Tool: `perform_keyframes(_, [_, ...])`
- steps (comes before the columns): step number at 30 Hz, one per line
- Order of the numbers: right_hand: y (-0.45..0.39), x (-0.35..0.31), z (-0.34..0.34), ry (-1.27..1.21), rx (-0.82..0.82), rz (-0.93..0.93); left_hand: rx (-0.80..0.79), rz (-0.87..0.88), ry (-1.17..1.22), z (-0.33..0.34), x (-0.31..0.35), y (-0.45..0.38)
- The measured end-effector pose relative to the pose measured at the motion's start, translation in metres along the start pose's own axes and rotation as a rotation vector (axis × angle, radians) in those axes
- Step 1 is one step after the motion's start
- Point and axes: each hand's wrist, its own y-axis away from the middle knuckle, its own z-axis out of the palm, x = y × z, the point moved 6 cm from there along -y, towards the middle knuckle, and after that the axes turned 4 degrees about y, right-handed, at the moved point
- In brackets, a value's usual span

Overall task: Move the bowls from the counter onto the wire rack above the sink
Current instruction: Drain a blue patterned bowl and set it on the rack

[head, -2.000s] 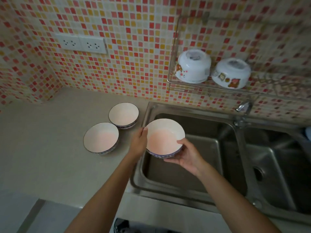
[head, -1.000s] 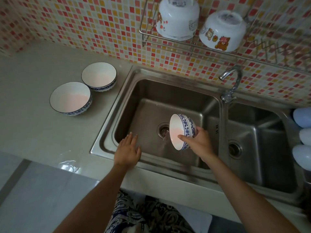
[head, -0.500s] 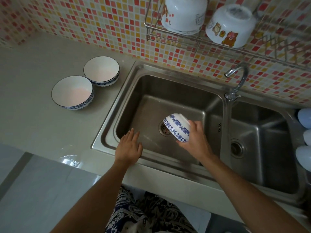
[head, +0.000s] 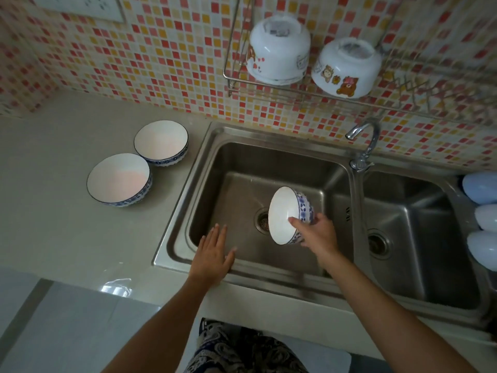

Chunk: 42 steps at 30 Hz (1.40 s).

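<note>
Fingers (head: 295, 224) of the right hand (head: 318, 235) clamp the blue-patterned white ceramic bowl (head: 285, 214), tilted sideways over the steel sink (head: 242, 168); left hand (head: 212, 254) fingers spread apart, holding nothing, above the basin's near rim.

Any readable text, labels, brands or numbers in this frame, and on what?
None can be read.
Left rack bowl: grey sticker on the base, print too blurred.
Right rack bowl: cartoon bear pictures, base sticker blurred.
Blue-patterned bowl in the right hand: pattern only, no text.
</note>
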Motion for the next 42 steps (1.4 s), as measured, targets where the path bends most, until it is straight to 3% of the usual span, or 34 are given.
perform_keyframes(2, [0.007,-0.006,-0.002,-0.344,-0.116,0.162,0.025,0.018,0.030,-0.018,0.003,-0.007])
perform_keyframes(6, [0.020,-0.039,-0.012,-0.720,-0.264,0.215,0.256,0.127,0.036,-0.095,0.029,-0.038])
perform_keyframes(13, [0.033,-0.101,-0.036,-0.914,-0.330,0.120,0.575,0.439,-0.057,-0.231,0.118,-0.086])
perform_keyframes(17, [0.037,-0.128,-0.056,-1.010,-0.315,0.066,0.642,0.561,-0.132,-0.267,0.167,-0.102])
perform_keyframes(23, [0.043,-0.172,-0.100,-1.028,-0.308,-0.086,0.500,0.560,-0.400,-0.267,0.213,-0.133])
perform_keyframes(34, [0.015,-0.216,-0.175,-1.058,-0.162,-0.239,0.583,0.527,-0.460,-0.259,0.213,-0.150])
perform_keyframes(37, [0.012,-0.232,-0.192,-0.968,-0.077,-0.302,0.560,0.552,-0.422,-0.257,0.212,-0.151])
perform_keyframes(42, [-0.003,-0.263,-0.215,-0.554,0.200,-0.485,0.550,0.550,-0.401,-0.257,0.212,-0.152])
